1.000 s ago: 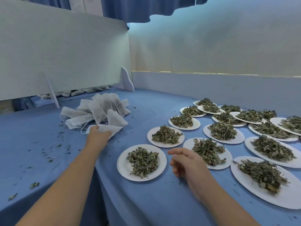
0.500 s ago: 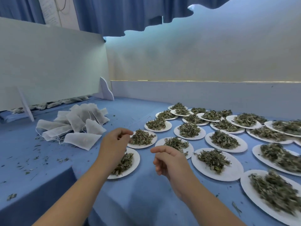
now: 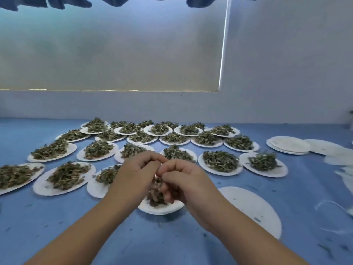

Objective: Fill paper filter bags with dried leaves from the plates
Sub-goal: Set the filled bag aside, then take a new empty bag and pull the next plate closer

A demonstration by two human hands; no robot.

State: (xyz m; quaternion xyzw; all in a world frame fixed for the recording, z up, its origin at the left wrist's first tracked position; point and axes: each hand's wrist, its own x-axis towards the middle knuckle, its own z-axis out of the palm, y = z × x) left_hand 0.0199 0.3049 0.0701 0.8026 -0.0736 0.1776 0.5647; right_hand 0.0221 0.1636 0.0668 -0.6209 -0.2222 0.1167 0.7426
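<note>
Fingers (image 3: 150,159) of both hands curled, tips touching above one plate of leaves.

Left hand (image 3: 133,175) and right hand (image 3: 189,182) meet knuckle to knuckle; whether anything is pinched between them cannot be told. Directly beneath lies a round white paper plate (image 3: 162,209) carrying a heap of dried green-brown leaves (image 3: 155,196), partly hidden by the hands. Just right of it sits a bare round white plate (image 3: 248,205) with a few crumbs. Further plates of leaves (image 3: 217,172) stand in rows across the blue-covered worktop (image 3: 57,217) towards the wall (image 3: 286,73). Far right: a stack of bare white plates (image 3: 288,145) and flat white paper pieces (image 3: 340,159), too blurred to identify.
</note>
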